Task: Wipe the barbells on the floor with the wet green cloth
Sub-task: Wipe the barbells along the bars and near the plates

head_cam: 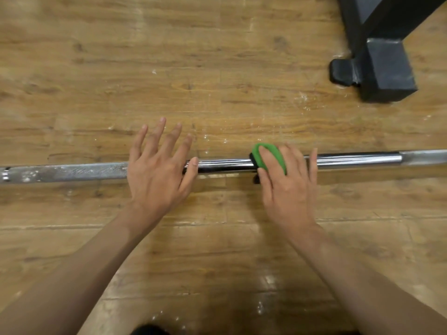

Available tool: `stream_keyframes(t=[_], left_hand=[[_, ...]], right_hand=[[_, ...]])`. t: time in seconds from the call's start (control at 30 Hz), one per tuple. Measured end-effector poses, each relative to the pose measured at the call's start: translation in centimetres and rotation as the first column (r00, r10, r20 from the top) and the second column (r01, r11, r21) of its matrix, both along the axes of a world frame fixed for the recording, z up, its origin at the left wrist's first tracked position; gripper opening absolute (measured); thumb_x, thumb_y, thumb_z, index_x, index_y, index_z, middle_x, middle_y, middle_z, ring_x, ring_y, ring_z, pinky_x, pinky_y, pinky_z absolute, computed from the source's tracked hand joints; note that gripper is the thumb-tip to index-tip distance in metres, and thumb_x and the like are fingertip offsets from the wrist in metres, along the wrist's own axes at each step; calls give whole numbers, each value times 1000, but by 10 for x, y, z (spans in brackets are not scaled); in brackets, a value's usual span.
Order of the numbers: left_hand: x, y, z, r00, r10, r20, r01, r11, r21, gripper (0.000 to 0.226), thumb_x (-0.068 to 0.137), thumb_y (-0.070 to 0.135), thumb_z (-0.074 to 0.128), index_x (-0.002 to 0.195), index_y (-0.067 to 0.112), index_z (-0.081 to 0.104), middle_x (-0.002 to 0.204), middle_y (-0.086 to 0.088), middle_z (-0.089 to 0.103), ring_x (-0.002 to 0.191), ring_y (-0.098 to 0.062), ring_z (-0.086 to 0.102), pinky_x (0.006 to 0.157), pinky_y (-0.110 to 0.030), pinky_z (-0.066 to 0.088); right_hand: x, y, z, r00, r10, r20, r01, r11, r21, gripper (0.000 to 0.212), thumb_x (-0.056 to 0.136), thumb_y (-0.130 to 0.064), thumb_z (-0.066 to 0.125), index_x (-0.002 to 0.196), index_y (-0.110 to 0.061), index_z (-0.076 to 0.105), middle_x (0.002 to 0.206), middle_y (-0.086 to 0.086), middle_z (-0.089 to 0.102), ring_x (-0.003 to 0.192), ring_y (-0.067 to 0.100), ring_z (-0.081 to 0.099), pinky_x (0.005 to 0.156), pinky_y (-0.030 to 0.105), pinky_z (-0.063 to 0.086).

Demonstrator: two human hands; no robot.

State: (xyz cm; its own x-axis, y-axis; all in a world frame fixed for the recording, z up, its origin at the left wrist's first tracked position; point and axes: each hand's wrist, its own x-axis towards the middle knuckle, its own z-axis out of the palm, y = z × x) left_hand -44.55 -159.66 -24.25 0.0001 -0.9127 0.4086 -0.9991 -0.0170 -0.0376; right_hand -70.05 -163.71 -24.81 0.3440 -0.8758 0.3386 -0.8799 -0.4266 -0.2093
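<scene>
- The bunched green cloth (pixel 272 157) is laid over the top of the long chrome steel barbell (pixel 222 164), right of the middle of the view. This placing lets it be drawn along the shaft.
- The barbell lies flat across the scene from left to right. Its middle stretch is shiny, while its left stretch is dull and flecked with white, so that part is judged not yet wiped.
- The cloth is gripped by the right hand (pixel 287 189). The forefinger and thumb are curled round it and the bar, probably to press it on all sides, and the little finger is held out straight.
- The left hand (pixel 154 175) is placed over the bar just left of the shiny stretch. Its fingers are straight and spread, and the thumb touches the bar, seemingly to stop it from rolling.
- Both are set on a worn wooden plank floor (pixel 217 68) dotted with white specks.
- A black metal frame foot (pixel 384 68) stands far right, well apart from the bar.
</scene>
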Motion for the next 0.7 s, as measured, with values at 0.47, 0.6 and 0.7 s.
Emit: stream_keyframes(t=[0.47, 0.6, 0.7], left_hand=[[18, -23, 11, 997, 16, -80, -3, 988, 153, 58, 108, 44, 29, 133, 8, 68, 160, -21, 44, 155, -38, 28, 128, -51, 14], [57, -20, 16, 987, 109, -120, -90, 984, 151, 60, 109, 45, 27, 140, 8, 62, 164, -22, 36, 157, -37, 22, 129, -51, 10], [87, -20, 13, 976, 206, -63, -193, 966, 172, 62, 109, 46, 23, 142, 9, 61, 165, -19, 36, 158, -36, 18, 130, -50, 6]], right_hand=[[74, -13, 5, 1000, 26, 17, -27, 999, 31, 35, 108, -33, 45, 136, -23, 63, 133, 10, 62, 134, 32, 53, 127, 54, 11], [4, -40, 6, 992, -112, -53, 113, 993, 15, 38, 108, -36, 42, 137, -19, 61, 137, 15, 58, 138, 36, 48, 126, 60, 9], [-13, -52, 11, 976, -213, -40, 214, 977, 8, 33, 108, -29, 44, 131, -15, 62, 133, 17, 59, 135, 37, 48, 126, 61, 12]])
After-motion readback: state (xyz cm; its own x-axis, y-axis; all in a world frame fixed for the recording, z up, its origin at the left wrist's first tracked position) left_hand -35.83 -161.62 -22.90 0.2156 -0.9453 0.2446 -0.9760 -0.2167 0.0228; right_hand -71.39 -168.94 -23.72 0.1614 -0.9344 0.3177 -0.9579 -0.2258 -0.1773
